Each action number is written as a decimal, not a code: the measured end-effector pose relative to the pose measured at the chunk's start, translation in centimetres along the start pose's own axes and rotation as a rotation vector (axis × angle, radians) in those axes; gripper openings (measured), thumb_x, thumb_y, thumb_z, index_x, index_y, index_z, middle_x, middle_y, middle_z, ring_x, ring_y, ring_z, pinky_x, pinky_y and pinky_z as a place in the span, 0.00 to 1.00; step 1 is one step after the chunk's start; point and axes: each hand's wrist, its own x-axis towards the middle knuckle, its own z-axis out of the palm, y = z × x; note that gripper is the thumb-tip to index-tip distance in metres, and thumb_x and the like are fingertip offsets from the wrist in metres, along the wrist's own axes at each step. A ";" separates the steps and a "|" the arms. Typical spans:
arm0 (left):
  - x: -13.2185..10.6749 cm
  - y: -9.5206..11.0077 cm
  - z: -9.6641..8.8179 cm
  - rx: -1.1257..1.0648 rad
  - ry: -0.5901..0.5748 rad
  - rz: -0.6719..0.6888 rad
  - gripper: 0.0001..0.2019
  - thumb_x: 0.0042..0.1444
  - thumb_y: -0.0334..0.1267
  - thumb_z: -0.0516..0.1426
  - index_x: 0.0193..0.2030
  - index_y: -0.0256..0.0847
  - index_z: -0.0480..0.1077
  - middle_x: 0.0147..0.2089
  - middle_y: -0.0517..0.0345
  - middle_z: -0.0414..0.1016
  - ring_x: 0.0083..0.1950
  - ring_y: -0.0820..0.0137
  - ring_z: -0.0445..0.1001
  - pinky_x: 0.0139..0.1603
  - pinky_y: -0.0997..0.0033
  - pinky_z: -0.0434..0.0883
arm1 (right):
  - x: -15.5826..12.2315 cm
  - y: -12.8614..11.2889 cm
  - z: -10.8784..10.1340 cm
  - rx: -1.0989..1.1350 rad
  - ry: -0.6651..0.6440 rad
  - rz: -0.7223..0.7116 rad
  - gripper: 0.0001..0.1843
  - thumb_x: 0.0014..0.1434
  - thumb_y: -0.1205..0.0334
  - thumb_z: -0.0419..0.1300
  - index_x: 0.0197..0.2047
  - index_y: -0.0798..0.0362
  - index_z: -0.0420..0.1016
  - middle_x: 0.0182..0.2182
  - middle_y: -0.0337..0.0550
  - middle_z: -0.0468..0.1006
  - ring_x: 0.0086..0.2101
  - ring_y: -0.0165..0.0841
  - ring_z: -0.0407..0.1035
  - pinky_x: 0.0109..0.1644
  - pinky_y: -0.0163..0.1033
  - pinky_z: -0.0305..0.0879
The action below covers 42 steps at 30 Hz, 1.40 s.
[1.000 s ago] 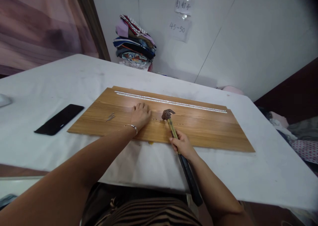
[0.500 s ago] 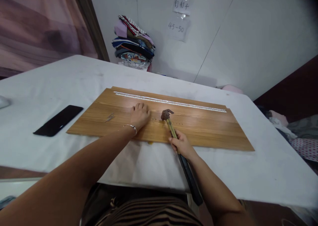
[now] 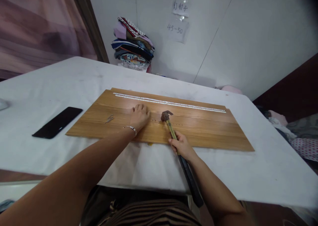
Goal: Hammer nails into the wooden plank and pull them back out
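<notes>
A long wooden board [image 3: 198, 130] lies on the white table [image 3: 74, 83], with a pale strip [image 3: 171, 103] along its far edge. My right hand [image 3: 181, 146] is closed round the handle of a hammer [image 3: 167, 117]; its rusty head rests on the board by a row of small nail heads [image 3: 174, 123]. My left hand [image 3: 139, 116] sits on the board just left of the hammer head, its fingers curled and pressed down; whether it pinches a nail is hidden. A few loose nails [image 3: 109, 119] lie on the board further left.
A black phone [image 3: 57, 122] lies on the table left of the board. A stack of folded cloth [image 3: 132, 49] stands against the white wall at the back, below two paper notes [image 3: 178, 19]. More fabric [image 3: 295, 133] lies off the table's right side.
Almost nothing has moved. The view has tilted slightly, and the hammer head and both hands keep their places on the board.
</notes>
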 end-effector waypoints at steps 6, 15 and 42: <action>-0.2 0.4 -0.7 -0.018 -0.017 -0.009 0.21 0.68 0.42 0.44 0.55 0.38 0.74 0.64 0.38 0.72 0.67 0.50 0.65 0.66 0.44 0.61 | 0.1 0.3 0.0 -0.001 0.008 -0.012 0.16 0.52 0.51 0.62 0.41 0.49 0.66 0.13 0.24 0.62 0.13 0.25 0.51 0.18 0.32 0.45; -0.2 0.5 -0.8 -0.032 -0.019 -0.016 0.20 0.68 0.42 0.45 0.55 0.39 0.74 0.64 0.37 0.73 0.68 0.50 0.65 0.66 0.45 0.61 | 0.0 0.1 0.0 -0.016 0.012 -0.004 0.18 0.51 0.51 0.61 0.42 0.49 0.65 0.12 0.24 0.62 0.13 0.26 0.51 0.18 0.32 0.46; -0.2 0.6 -0.9 -0.023 -0.023 -0.015 0.20 0.68 0.42 0.45 0.55 0.39 0.74 0.66 0.38 0.72 0.68 0.51 0.65 0.66 0.46 0.61 | -0.1 -0.1 0.1 0.014 0.020 -0.012 0.17 0.51 0.52 0.63 0.40 0.49 0.65 0.13 0.24 0.62 0.13 0.25 0.52 0.18 0.32 0.45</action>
